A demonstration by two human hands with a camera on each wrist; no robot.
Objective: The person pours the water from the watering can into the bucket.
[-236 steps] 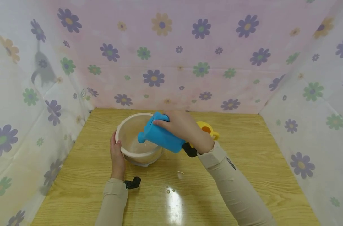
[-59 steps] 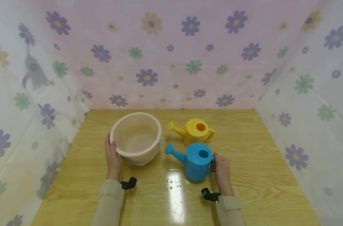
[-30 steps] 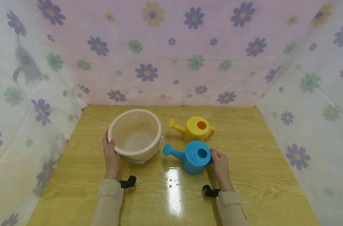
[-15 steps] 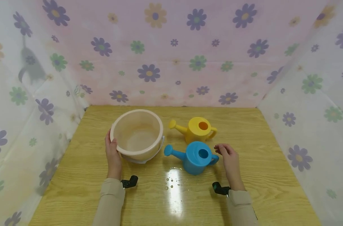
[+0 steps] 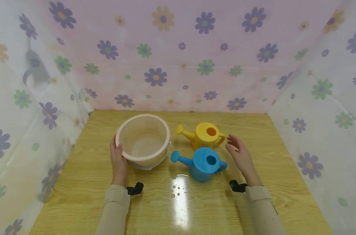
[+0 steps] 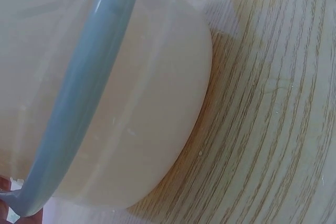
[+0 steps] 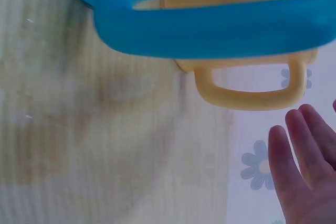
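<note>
My left hand (image 5: 118, 160) grips the left side of a cream plastic bucket (image 5: 142, 158), the thumb at its rim and the fingers behind the wall. The bucket's pale blue handle (image 6: 79, 87) hangs down along its side in the left wrist view. Right of the bucket stands a blue watering can (image 5: 202, 169), its spout toward the bucket. Behind it is a yellow watering can (image 5: 202, 140), upright and facing the same way. My right hand (image 5: 242, 156) is empty, fingers loosely bent, just right of the yellow can's handle (image 7: 252, 99).
Water drops (image 5: 178, 191) and a small wet streak lie on the wooden table (image 5: 148, 212) in front of the blue can. Flower-printed cloth (image 5: 178, 65) closes off the back and both sides.
Earlier my right hand tilted the blue watering can over the bucket. It then set the can upright, let go of its handle and moved back toward the yellow can. My left hand stays on the bucket.
</note>
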